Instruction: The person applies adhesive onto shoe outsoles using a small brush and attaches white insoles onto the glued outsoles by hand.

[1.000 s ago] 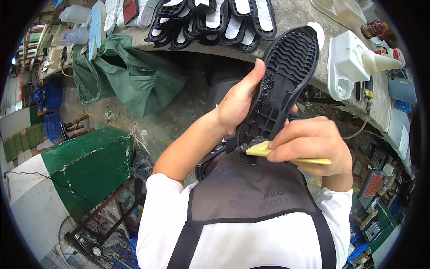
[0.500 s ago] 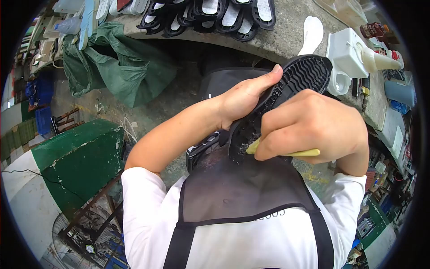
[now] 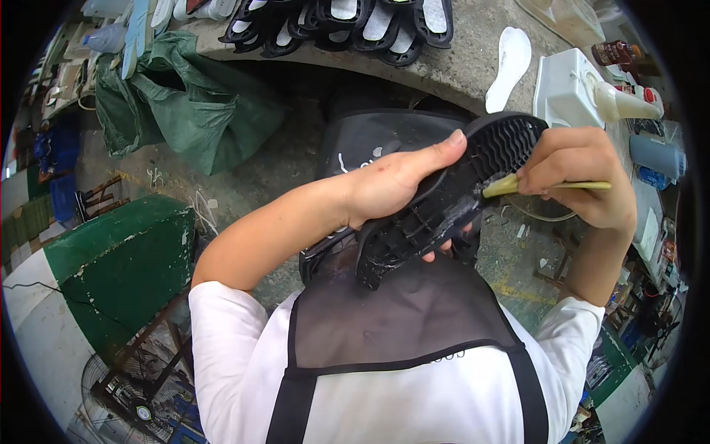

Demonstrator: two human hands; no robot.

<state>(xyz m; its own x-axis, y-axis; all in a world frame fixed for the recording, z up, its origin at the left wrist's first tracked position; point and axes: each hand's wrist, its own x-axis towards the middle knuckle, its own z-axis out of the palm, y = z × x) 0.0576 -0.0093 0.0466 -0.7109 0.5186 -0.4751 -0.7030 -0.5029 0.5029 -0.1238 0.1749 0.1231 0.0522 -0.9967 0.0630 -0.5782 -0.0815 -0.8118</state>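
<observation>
A black shoe sole [image 3: 436, 211] with a wavy tread-like pattern and a grid of ribs lies tilted in my left hand [image 3: 392, 181]. The thumb rests along its near side and fingertips show beneath it. My right hand [image 3: 577, 174] pinches a yellow-green brush [image 3: 506, 185], whose tip touches the inner edge of the sole near its middle. Whitish wet streaks show on the sole beside the tip. A white insole [image 3: 509, 66] lies on the concrete bench [image 3: 451, 78] beyond the sole.
Several black soles with white inserts [image 3: 347, 26] are piled at the bench's front edge. A white container [image 3: 566, 89] stands at right, near a blue bottle [image 3: 657, 153]. Green cloth [image 3: 188, 103] hangs at left, above a green-and-white panel [image 3: 126, 259]. A fan [image 3: 140, 411] stands lower left.
The brush has moved from the sole's near end up to its middle edge. The sole has tilted lower and to the right, away from the white insole that it partly covered.
</observation>
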